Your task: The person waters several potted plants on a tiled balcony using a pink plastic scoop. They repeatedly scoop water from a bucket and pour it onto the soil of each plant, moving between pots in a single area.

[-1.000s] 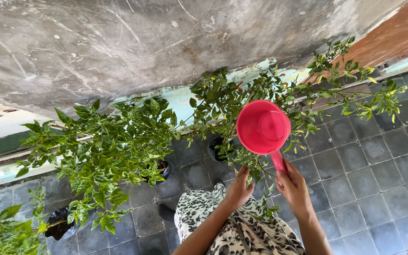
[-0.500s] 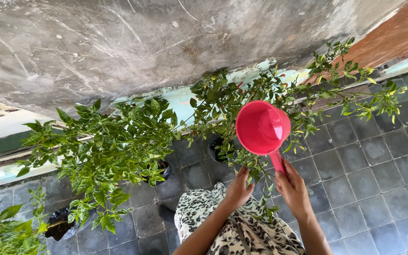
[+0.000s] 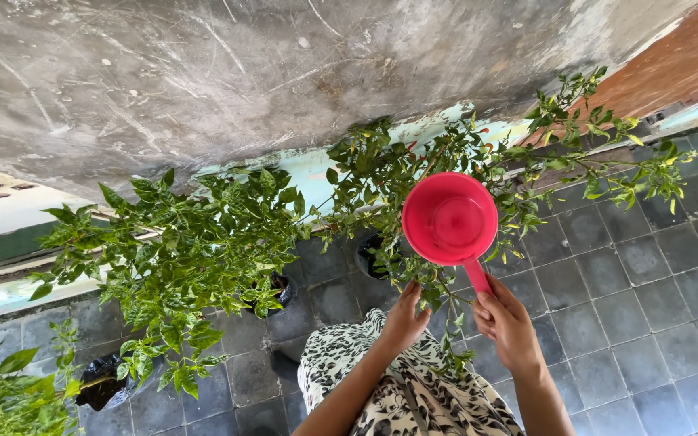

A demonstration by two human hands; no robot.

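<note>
Light, rigid pink plastic dipper [image 3: 450,219]; right hand [image 3: 508,324] fingers wrapped around handle; left hand [image 3: 406,319] loosely open among chili plant [image 3: 414,165] stems.

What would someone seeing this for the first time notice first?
The bright pink plastic dipper stands out most, held up by its handle in the right hand over a leafy potted plant at the centre. The left hand reaches into that plant's lower stems beside it. To the left, a bushier green plant spreads over the dark grey tiled floor, below a rough concrete wall.
</note>
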